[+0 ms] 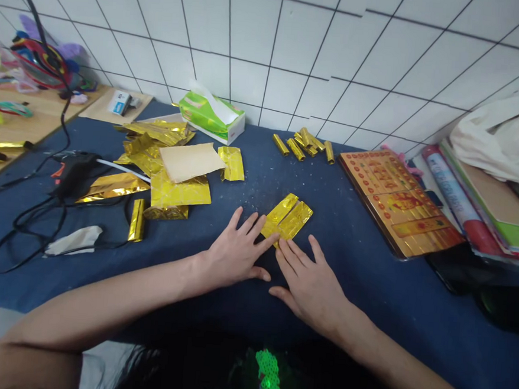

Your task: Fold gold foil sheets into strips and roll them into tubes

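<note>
A small patch of shiny gold foil (295,223) is laid flat on the dark blue surface of the table (354,242), turned at a slant with its far end pointed up and to the right. It is split lengthwise by a narrow dark gap into two oblong panels, set side by side and roughly parallel; whether they are joined at the near end cannot be told, as that end is partly covered by fingers. The surface is creased, and light is caught in uneven glints. Its near edge is met by the fingertips of both hands (238,246).
</note>
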Demonstrator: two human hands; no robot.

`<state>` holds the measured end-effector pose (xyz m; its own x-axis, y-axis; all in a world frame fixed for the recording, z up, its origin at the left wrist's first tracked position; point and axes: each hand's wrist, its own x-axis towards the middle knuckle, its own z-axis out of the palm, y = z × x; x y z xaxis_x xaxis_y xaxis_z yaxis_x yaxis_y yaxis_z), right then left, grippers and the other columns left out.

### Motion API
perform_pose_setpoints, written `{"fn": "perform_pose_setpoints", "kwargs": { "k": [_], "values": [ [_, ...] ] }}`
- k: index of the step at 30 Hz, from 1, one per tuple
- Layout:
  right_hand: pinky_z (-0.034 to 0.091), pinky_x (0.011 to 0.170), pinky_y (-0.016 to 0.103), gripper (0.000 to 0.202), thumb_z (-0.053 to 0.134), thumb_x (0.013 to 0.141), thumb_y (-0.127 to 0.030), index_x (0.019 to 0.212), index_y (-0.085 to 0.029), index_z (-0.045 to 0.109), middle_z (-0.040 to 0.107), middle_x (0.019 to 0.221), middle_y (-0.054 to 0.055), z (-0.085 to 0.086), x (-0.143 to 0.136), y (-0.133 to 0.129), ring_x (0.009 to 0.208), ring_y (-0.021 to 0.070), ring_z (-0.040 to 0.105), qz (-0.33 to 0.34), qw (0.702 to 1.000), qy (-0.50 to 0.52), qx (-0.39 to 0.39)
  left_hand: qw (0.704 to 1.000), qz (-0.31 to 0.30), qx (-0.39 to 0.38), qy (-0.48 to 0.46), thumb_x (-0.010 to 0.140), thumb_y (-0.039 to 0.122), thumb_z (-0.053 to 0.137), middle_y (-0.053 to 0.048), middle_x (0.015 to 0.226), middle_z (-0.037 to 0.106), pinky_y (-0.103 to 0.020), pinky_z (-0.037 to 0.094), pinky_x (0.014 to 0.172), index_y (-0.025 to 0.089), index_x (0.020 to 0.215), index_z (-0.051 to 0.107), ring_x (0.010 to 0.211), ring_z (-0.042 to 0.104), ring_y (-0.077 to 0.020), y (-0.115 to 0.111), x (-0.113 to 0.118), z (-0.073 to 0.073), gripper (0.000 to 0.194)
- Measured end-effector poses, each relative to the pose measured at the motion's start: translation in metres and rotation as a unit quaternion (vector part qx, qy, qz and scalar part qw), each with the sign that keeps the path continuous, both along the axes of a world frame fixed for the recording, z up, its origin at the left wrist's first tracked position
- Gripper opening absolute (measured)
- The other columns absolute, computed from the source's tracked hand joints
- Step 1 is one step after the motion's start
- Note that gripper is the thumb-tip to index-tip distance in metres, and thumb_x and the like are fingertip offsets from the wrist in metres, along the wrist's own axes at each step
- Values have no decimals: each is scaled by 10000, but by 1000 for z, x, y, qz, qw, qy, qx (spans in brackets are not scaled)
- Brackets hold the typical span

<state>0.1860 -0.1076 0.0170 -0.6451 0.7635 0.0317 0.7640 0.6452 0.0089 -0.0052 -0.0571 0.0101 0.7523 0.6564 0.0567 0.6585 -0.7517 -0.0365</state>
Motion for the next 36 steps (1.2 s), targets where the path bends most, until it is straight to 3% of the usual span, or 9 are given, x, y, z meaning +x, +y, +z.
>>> {"fn": "perform_pose_setpoints", "kwargs": {
  "k": [7, 11, 17, 23, 30, 36],
  "values": [
    [177, 1047, 585, 517, 419, 855, -499, 1116, -83, 582, 595, 1177, 179, 3, -4, -4, 1202, 294, 446, 49, 998, 38, 5, 1000, -19, -10, -17, 810, 625, 364, -147, 1396, 376, -585, 177, 1030, 189, 1273, 463, 1325, 238, -333, 4, -2, 0, 643],
    [210, 1046, 555, 499, 437, 852, -479, 1117, -81, 580, 606, 1158, 173, 3, -5, -4, 1170, 290, 479, 55, 998, 38, -1, 999, -33, -17, -17, 842, 582, 353, -120, 1361, 435, -563, 171, 1048, 156, 1255, 478, 1312, 277, -302, 4, 0, 0, 607],
    [255, 1037, 526, 490, 455, 842, -471, 1081, -67, 597, 606, 1146, 191, 6, -6, -3, 1142, 301, 504, 57, 998, 34, -10, 999, -27, -35, -9, 824, 623, 332, -125, 1405, 375, -548, 167, 1054, 130, 1334, 377, 1302, 296, -313, 4, -2, -4, 712],
    [262, 1048, 482, 396, 394, 895, -387, 1096, -110, 592, 628, 1144, 124, 7, 0, 4, 1142, 235, 517, 45, 993, 109, -12, 999, -33, -35, -14, 806, 659, 304, -119, 1419, 352, -589, 122, 1042, 158, 1345, 364, 1323, 240, -336, 8, -3, -9, 738],
    [262, 1040, 520, 516, 424, 867, -465, 1160, -62, 554, 559, 1231, 179, -3, -1, 5, 1187, 278, 476, 34, 997, 63, -8, 999, -27, -41, -8, 796, 687, 249, -144, 1457, 258, -567, 127, 1051, 106, 1377, 294, 1348, 169, -332, 9, -4, -14, 823],
    [261, 1027, 544, 549, 430, 847, -506, 1167, -76, 549, 556, 1225, 202, 1, -5, 0, 1178, 305, 479, 47, 998, 47, -10, 998, -16, -62, -12, 796, 688, 241, -158, 1463, 232, -567, 127, 1050, 87, 1380, 280, 1350, 161, -338, 12, -3, -14, 839]
  ]
}}
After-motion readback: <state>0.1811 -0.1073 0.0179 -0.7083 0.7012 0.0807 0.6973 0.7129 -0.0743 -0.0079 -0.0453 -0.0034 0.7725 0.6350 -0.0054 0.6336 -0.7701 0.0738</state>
